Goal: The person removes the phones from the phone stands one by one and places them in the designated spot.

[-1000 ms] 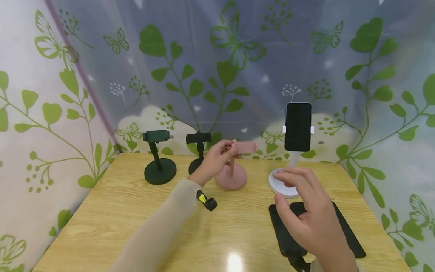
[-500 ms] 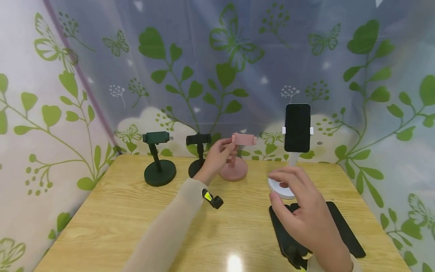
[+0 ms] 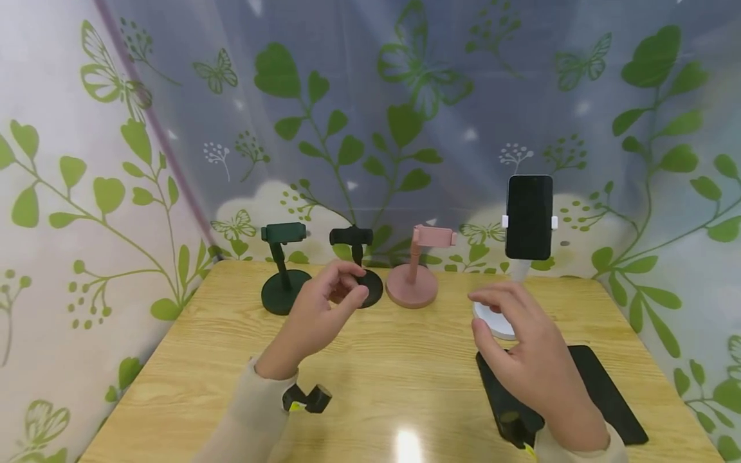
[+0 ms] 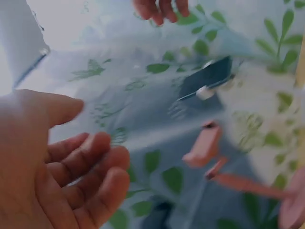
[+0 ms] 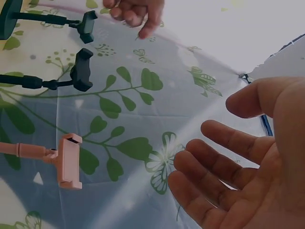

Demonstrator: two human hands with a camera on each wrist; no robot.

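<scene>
My left hand (image 3: 321, 312) hovers over the table in front of the black phone stand (image 3: 351, 236), its fingers loosely bent around nothing. To its right stands the pink phone stand (image 3: 412, 286), upright and untouched; its holder also shows in the right wrist view as a pink clamp (image 5: 70, 162). My right hand (image 3: 529, 347) hangs above the dark flat devices, thumb and fingers apart, holding nothing. Behind it a white phone stand (image 3: 493, 321) bears a black smartphone (image 3: 529, 217) upright between white clamps. A dark green phone stand (image 3: 285, 292) is at the far left of the row.
Dark flat devices (image 3: 608, 392) lie on the wooden table (image 3: 376, 386) under my right hand, partly hidden. A leaf-patterned curtain (image 3: 347, 128) encloses the back and sides of the table, close behind the stands.
My left hand has let go of the pink stand's holder and drawn back to the left. The pink stand was shifted back a little beforehand. My right hand stays nearly in place.
</scene>
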